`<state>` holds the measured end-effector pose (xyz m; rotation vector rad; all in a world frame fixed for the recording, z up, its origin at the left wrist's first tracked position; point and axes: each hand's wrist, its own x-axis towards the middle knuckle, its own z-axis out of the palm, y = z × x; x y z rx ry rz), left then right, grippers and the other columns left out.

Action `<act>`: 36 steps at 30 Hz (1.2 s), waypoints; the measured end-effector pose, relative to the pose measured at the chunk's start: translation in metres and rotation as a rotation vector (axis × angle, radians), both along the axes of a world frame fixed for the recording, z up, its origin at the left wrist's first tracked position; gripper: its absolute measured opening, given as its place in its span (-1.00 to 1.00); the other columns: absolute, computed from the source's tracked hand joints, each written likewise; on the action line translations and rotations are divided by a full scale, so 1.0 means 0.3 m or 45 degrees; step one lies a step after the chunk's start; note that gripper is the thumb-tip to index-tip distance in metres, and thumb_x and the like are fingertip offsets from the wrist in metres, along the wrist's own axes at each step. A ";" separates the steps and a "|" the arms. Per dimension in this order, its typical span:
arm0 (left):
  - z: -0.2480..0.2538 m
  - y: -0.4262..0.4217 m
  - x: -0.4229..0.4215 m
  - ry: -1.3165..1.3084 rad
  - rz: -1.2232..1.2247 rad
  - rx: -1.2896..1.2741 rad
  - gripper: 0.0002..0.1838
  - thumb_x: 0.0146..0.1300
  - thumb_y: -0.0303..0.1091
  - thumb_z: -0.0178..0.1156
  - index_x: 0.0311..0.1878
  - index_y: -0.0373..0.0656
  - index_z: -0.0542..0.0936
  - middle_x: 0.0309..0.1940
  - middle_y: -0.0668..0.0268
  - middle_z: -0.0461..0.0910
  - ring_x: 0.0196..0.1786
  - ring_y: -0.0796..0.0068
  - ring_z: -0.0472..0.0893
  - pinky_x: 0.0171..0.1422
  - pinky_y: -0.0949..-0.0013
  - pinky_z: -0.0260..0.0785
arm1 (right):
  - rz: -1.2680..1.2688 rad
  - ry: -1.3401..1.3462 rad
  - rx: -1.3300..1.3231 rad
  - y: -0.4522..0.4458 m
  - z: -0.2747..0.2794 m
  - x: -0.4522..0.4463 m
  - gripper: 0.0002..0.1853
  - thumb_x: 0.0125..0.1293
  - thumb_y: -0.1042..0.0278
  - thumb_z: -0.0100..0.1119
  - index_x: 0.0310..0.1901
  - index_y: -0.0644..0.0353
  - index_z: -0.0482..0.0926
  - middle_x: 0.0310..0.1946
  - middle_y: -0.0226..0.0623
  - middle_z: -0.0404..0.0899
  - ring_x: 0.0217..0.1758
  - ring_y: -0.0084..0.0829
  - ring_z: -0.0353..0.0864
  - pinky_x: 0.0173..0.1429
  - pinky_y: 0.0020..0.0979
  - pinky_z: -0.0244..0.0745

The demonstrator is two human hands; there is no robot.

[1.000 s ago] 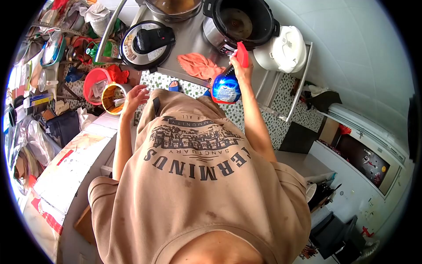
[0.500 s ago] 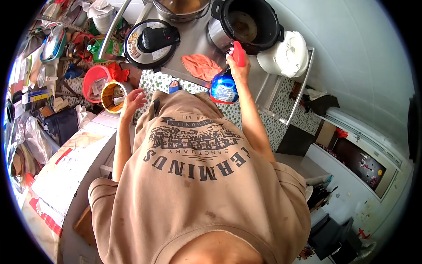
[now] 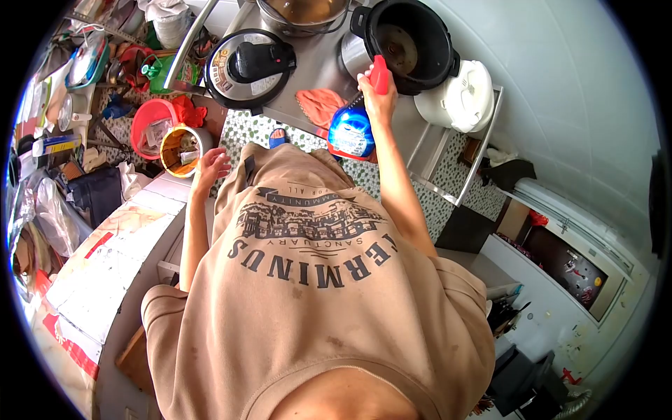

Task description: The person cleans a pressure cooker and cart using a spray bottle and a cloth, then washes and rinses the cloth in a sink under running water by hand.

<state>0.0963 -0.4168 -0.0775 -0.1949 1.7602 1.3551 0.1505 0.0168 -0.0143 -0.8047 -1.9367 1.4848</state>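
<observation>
My right hand is closed around the neck of a blue spray bottle with a red trigger head. The bottle is tilted, and it is held just in front of the steel table's near edge. Beyond it stands an electric pressure cooker without its lid, its dark inner pot showing some residue. An orange cloth lies on the table beside the bottle. My left hand hangs with nothing in it, fingers loosely apart, near a round container.
On the steel table are the cooker's lid, a pot of brownish liquid and a white lidded appliance. A pink basin and crowded clutter stand at left. A white counter runs beside my left arm.
The spray bottle has swung slightly left and tilted more in my right hand. My left hand is nearly still, and the whole view has shifted a little.
</observation>
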 end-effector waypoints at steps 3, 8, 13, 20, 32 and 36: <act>0.000 -0.006 0.001 -0.005 0.024 -0.006 -0.62 0.41 -0.20 0.05 0.21 -0.16 0.45 -0.05 0.21 0.62 -0.15 0.45 0.65 -0.07 0.42 0.52 | 0.012 0.091 0.101 -0.007 -0.016 -0.031 -0.71 0.07 0.47 0.33 -0.16 0.32 0.52 -0.35 -0.23 0.62 -0.31 -0.39 0.65 -0.14 -0.36 0.55; -0.024 -0.033 0.002 -0.008 0.046 0.011 -0.63 0.41 -0.21 0.05 0.20 -0.16 0.46 -0.07 0.21 0.62 -0.16 0.46 0.64 -0.08 0.42 0.52 | -0.042 0.033 -0.006 -0.011 0.018 -0.084 -0.71 0.04 0.43 0.34 -0.21 0.30 0.52 -0.43 -0.21 0.62 -0.41 -0.38 0.64 -0.22 -0.37 0.54; -0.036 -0.048 0.008 0.003 0.069 0.016 -0.63 0.41 -0.21 0.04 0.19 -0.15 0.46 -0.08 0.22 0.62 -0.17 0.47 0.64 -0.10 0.43 0.51 | -0.029 0.026 0.226 -0.021 0.035 -0.137 -0.71 0.02 0.42 0.34 -0.21 0.29 0.53 -0.41 -0.17 0.62 -0.43 -0.34 0.65 -0.23 -0.35 0.53; -0.048 -0.060 0.013 -0.012 0.069 -0.005 -0.63 0.40 -0.21 0.05 0.19 -0.16 0.46 -0.07 0.22 0.62 -0.15 0.46 0.64 -0.10 0.43 0.51 | -0.100 -0.074 0.210 -0.003 0.052 -0.208 -0.76 0.01 0.40 0.34 -0.30 0.27 0.53 -0.52 -0.21 0.63 -0.43 -0.26 0.67 -0.21 -0.29 0.53; -0.056 -0.057 0.019 -0.031 0.093 -0.017 -0.62 0.39 -0.20 0.06 0.18 -0.18 0.46 -0.07 0.21 0.62 -0.17 0.47 0.64 -0.09 0.41 0.51 | -0.023 -0.097 0.051 0.036 0.183 -0.282 -0.74 0.03 0.39 0.32 -0.27 0.32 0.52 -0.55 -0.27 0.62 -0.52 -0.43 0.65 -0.33 -0.41 0.53; -0.070 -0.056 0.016 -0.045 0.087 -0.011 -0.62 0.39 -0.20 0.06 0.18 -0.19 0.45 -0.08 0.20 0.62 -0.17 0.45 0.64 -0.08 0.40 0.52 | -0.027 -0.002 0.074 0.043 0.150 -0.299 -0.73 0.04 0.39 0.33 -0.26 0.33 0.52 -0.54 -0.26 0.62 -0.54 -0.45 0.63 -0.36 -0.41 0.53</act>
